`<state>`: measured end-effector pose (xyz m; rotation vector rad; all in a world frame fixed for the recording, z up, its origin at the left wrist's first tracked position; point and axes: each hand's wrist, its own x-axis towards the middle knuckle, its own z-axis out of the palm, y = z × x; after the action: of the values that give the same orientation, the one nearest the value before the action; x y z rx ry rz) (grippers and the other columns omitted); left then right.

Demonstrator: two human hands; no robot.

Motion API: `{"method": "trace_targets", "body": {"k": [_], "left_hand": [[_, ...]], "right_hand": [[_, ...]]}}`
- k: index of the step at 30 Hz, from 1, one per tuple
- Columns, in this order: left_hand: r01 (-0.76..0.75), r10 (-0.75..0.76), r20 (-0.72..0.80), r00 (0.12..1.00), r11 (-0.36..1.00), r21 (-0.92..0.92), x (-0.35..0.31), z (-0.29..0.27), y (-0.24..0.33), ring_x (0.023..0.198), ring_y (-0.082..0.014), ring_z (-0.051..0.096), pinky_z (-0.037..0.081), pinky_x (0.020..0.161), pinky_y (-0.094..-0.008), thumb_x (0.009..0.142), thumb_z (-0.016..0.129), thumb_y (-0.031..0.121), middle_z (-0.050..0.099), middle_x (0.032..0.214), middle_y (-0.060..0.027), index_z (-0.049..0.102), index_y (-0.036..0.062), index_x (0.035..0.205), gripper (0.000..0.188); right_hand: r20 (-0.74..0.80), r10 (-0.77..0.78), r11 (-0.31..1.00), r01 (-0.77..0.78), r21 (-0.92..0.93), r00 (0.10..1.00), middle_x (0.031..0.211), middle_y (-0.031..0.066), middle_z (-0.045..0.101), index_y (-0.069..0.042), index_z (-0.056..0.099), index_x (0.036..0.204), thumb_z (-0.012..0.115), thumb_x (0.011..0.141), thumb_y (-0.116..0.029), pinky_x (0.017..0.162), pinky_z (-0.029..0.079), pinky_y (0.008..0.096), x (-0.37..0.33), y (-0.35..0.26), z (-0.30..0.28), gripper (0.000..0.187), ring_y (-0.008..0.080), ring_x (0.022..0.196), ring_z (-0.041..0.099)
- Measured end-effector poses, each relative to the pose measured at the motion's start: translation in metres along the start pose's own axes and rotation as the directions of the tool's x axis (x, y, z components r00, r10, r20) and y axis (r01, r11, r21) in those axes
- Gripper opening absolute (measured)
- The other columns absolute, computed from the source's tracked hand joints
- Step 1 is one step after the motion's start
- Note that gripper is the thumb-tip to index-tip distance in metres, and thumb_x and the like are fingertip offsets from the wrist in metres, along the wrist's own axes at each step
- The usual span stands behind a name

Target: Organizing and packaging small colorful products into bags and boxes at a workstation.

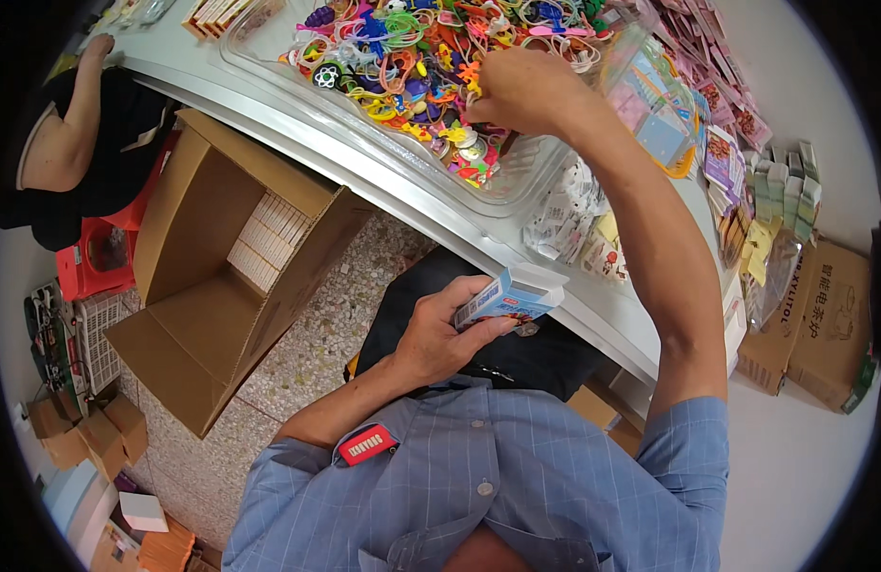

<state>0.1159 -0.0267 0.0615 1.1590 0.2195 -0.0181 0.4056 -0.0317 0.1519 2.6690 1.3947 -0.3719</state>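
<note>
My left hand holds a small light-blue carton in front of my body, just off the table's near edge. Thumb and fingers press on its sides, and white flaps stand up at its top end. My right hand reaches over a clear plastic tub heaped with small colourful trinkets on elastic loops. Its fingers curl downward at the pile's right side. The fingertips are partly hidden, so what they pinch, if anything, cannot be made out.
Clear bags lie beside the tub, near an orange-rimmed basket of packets. Pink packets spread at the far right. A big open cardboard box with white cartons stands left on the floor. Another person's arm rests at far left.
</note>
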Motion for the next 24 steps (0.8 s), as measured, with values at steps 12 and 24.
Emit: {"method": "trace_targets", "body": {"k": [12, 24], "left_hand": [[0.004, -0.003, 0.037, 0.999, 0.999, -0.044, -0.002, 0.005, 0.001, 0.093, -0.0083, 0.065, 0.053, 0.081, -0.0248, 0.091, 0.077, 0.008, 0.072, 0.106, -0.0077, 0.06, -0.0026, 0.124, 0.039], [-0.004, 0.029, 0.109, 0.994, 0.975, -0.224, 0.013, 0.038, 0.013, 0.106, -0.0123, 0.065, 0.054, 0.092, -0.0268, 0.094, 0.07, -0.001, 0.069, 0.116, -0.0114, 0.052, -0.0049, 0.131, 0.041]], "right_hand": [[-0.18, -0.022, 0.748, 0.136, 0.649, 0.983, 0.068, -0.0002, 0.06, 0.002, 0.073, 0.1, 0.066, 0.094, -0.027, 0.056, 0.043, 0.0298, -0.031, 0.028, -0.025, 0.031, 0.0089, 0.063, 0.053], [-0.104, 0.072, 0.548, 0.047, 0.835, 0.992, 0.081, 0.0089, 0.071, 0.003, 0.072, 0.1, 0.069, 0.093, -0.007, 0.066, 0.05, 0.0291, -0.236, 0.009, -0.026, 0.013, 0.0163, 0.074, 0.065]]}}
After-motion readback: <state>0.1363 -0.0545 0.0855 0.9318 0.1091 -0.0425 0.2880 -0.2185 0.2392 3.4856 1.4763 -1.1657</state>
